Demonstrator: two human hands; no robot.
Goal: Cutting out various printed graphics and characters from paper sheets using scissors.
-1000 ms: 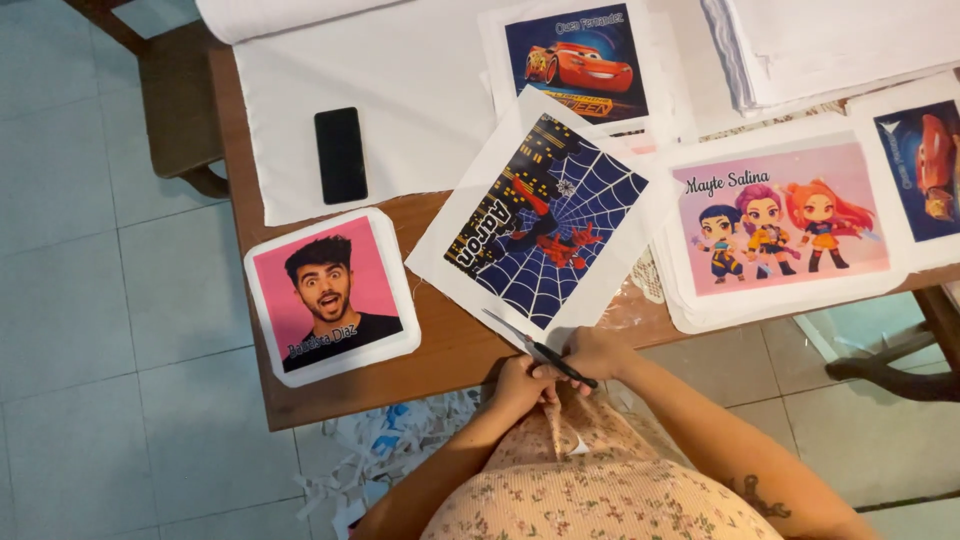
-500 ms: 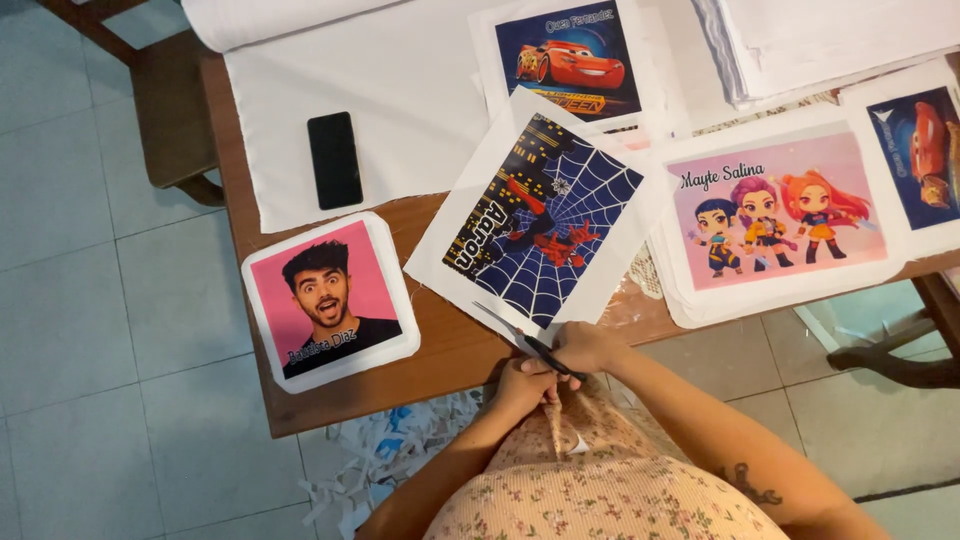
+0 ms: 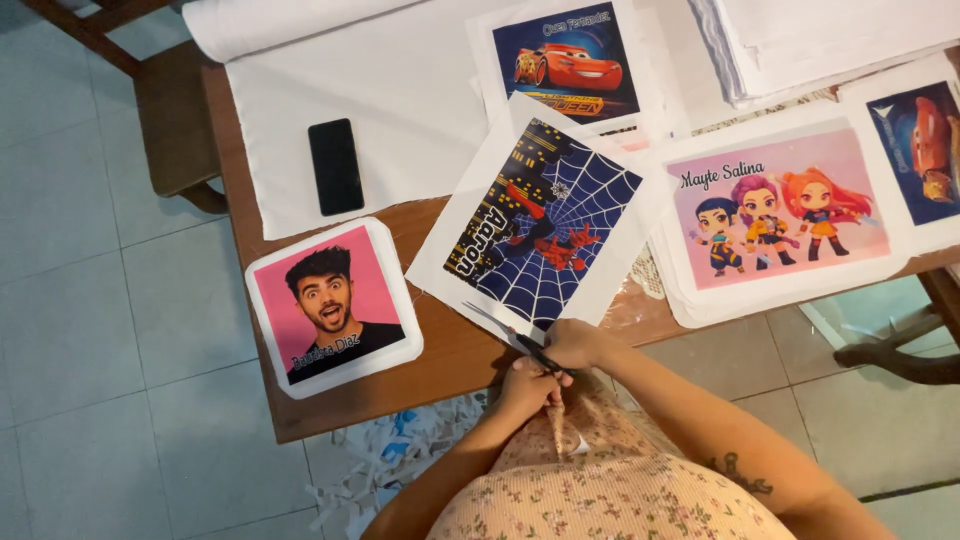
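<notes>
Right hand [image 3: 578, 345] is wrapped around the dark handles of a pair of scissors [image 3: 510, 335], fingers curled tight through the grip, blades pointing up and left with the tips at the lower white border of the spider-web print [image 3: 545, 225]. Left hand [image 3: 525, 385] sits just beside it, closed in a loose fist at the table's near edge; what it pinches, if anything, I can't tell. Both hands are together, right at the front edge of the wooden table [image 3: 450, 350].

The spider-web print lies tilted on the table, its upper corner overlapping a red racing-car print [image 3: 568, 62]. To the left, a pink portrait print [image 3: 333, 305] with rounded corners rests near the table's corner. To the right, a pink print with three cartoon figures [image 3: 780, 215] tops a stack of sheets, and another car print [image 3: 925, 150] lies at the far right. A black phone [image 3: 335, 166] lies on white fabric [image 3: 400, 110] further back. Paper scraps [image 3: 390, 455] litter the tiled floor below the table's edge.
</notes>
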